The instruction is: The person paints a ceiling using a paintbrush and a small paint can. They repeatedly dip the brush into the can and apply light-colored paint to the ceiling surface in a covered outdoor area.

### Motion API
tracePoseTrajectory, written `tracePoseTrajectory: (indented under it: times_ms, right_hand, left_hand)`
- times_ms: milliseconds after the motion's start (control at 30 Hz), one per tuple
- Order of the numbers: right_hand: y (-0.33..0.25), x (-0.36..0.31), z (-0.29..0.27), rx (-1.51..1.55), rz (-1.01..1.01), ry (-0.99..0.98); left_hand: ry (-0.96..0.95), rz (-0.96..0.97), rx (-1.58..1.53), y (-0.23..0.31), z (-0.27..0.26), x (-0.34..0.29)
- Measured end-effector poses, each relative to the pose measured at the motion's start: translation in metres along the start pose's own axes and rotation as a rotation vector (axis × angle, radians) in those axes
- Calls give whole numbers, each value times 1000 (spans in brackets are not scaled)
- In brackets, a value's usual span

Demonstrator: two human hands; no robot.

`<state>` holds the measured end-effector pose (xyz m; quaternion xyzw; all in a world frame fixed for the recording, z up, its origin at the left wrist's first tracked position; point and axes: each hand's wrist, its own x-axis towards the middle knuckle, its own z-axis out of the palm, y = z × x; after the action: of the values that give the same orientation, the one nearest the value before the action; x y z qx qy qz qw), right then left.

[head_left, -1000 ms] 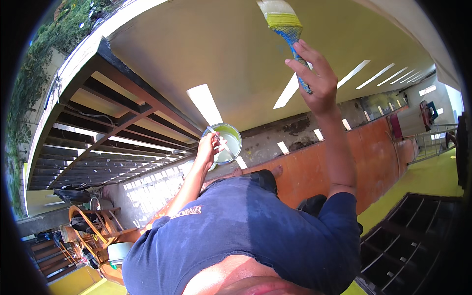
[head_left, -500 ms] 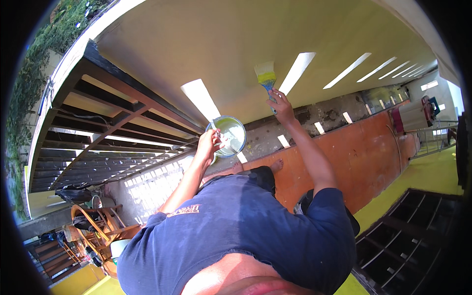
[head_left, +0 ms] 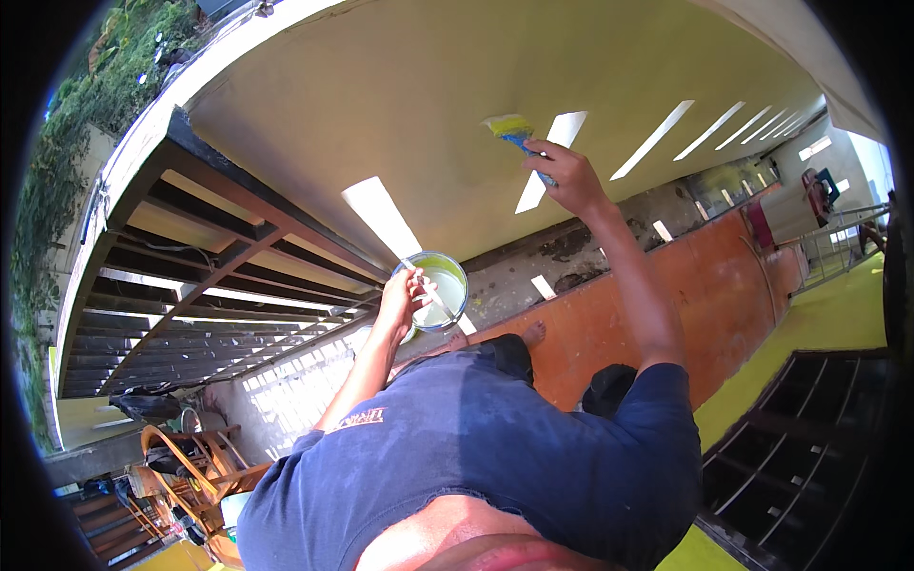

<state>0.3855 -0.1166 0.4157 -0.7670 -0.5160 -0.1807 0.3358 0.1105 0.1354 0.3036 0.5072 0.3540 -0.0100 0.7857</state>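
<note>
My right hand (head_left: 568, 178) is closed around the blue handle of a flat paintbrush (head_left: 517, 140), whose bristles are covered in yellow-green paint. Its bristle tip is at the pale olive wall (head_left: 381, 105) and points left. Lower down and to the left, my left hand (head_left: 402, 303) grips the near-left side of a paint bucket (head_left: 461, 309) with its fingers curled. Pale, whitish-green paint shows inside the bucket. A light strip crosses its opening; whether it is a handle or a stick I cannot tell.
On the left, a dark slatted metal gate (head_left: 190, 228) meets the wall. Wooden chairs (head_left: 195, 466) stand at lower left. An orange floor (head_left: 657, 314) runs below the wall to the right, and a dark barred window (head_left: 800, 457) is at lower right.
The paintbrush has swung from upright to slanting left, and my right hand has moved up and right. My left hand and the bucket sit slightly lower in the view.
</note>
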Motion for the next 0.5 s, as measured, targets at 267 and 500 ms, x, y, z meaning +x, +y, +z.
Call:
tracePoseTrajectory:
  times_ms: [267,500]
  right_hand:
    - [-35,86,-113,-199,-319,493]
    - [34,-17,42,-128,-123,375]
  left_hand:
    - [-29,9,-12,-2,3,6]
    - [33,11,-23,4,8,8]
